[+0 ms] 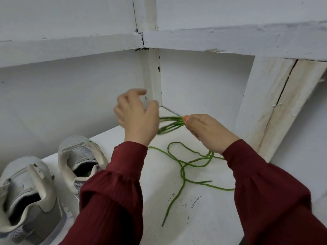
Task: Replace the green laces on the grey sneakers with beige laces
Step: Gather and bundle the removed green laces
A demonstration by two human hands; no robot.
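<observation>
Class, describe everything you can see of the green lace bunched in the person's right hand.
The green lace is a thin cord gathered into several long loops. The right hand pinches the bunch at one end. The loops stick out leftward, slightly blurred, their far ends hidden behind the left hand. It is held above the white surface.

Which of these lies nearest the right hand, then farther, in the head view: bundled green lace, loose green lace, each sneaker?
1. Bundled green lace: pinched in the right hand.
2. Loose green lace: on the surface below it.
3. Inner sneaker: left, by the other sleeve.
4. Outer sneaker: far left.
</observation>
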